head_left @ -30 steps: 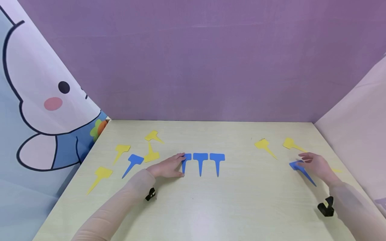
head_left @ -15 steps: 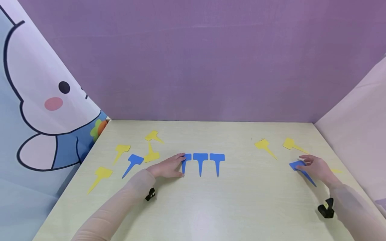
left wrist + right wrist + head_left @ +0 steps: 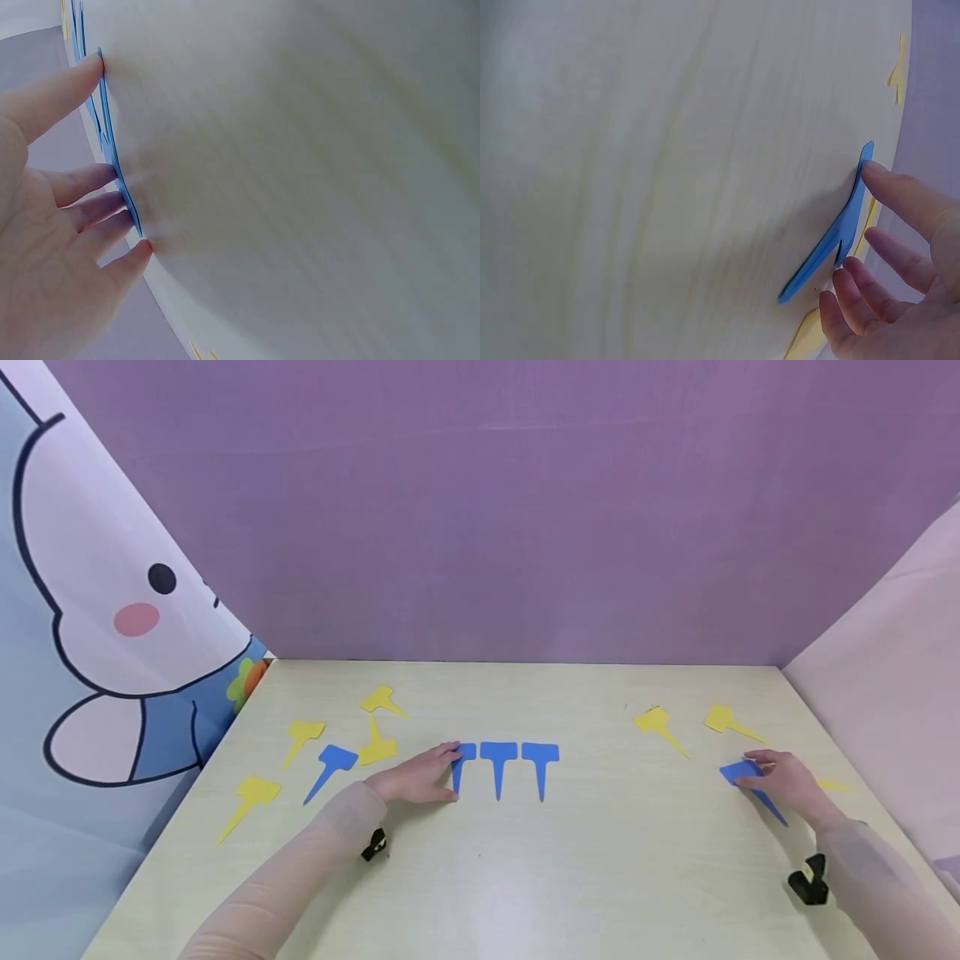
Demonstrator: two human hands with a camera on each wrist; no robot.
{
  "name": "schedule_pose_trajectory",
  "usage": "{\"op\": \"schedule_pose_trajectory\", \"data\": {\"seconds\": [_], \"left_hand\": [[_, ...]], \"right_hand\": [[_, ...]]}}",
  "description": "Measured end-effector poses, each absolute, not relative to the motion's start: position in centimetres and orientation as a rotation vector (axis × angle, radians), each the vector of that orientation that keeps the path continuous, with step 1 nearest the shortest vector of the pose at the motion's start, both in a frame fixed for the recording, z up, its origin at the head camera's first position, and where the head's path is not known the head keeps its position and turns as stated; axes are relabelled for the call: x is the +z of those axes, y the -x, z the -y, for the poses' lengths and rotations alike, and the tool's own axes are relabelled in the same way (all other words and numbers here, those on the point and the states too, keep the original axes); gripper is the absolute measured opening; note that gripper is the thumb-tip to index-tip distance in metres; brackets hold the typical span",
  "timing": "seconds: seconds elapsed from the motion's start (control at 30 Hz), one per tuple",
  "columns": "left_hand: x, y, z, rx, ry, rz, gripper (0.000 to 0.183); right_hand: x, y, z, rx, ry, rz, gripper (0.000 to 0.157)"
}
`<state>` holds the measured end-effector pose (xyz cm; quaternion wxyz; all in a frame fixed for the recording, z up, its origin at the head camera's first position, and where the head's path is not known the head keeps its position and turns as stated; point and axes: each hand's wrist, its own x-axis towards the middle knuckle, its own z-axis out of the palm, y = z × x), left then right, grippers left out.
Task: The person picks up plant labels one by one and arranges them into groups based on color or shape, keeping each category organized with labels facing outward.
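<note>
Several flat, blue T-shaped plant labels lie on the pale wooden table. Three form a row at the middle: a left label (image 3: pixel 468 752), a middle label (image 3: pixel 498 752) and a right label (image 3: pixel 541 752). My left hand (image 3: pixel 422 777) rests on the left label, thumb at its pointed end and fingertips at its head. At the right, my right hand (image 3: pixel 789 783) bends over another blue label (image 3: pixel 738 770). The right wrist view shows its thumb touching one corner of the head (image 3: pixel 864 161), with other fingertips at the opposite corner.
A further blue label (image 3: pixel 335 760) lies left of the left hand among several yellow labels, including a near-left yellow one (image 3: pixel 255 789). More yellow labels, such as the right-hand one (image 3: pixel 652 718), lie near the right hand. A purple backdrop (image 3: pixel 510 527) rises behind the table.
My right hand has come slightly lower over the blue label, its fingers drawing nearer the head. That label stays in place, and my left hand keeps its position on the row.
</note>
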<state>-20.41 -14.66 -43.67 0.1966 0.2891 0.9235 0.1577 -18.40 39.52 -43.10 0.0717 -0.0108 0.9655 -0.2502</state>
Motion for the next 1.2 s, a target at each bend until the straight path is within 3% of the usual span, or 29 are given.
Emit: {"op": "schedule_pose_trajectory", "data": {"seconds": [0.5, 1.2], "left_hand": [[-43.6, 20.4, 14.5, 0.425, -0.799, -2.6, 0.072], [-43.5, 20.4, 14.4, 0.423, -0.793, -2.594, 0.073]], "right_hand": [[-42.6, 19.3, -39.7, -0.717, 0.063, -2.839, 0.063], [-41.8, 19.9, -40.0, -0.717, -0.013, -2.739, 0.073]]}}
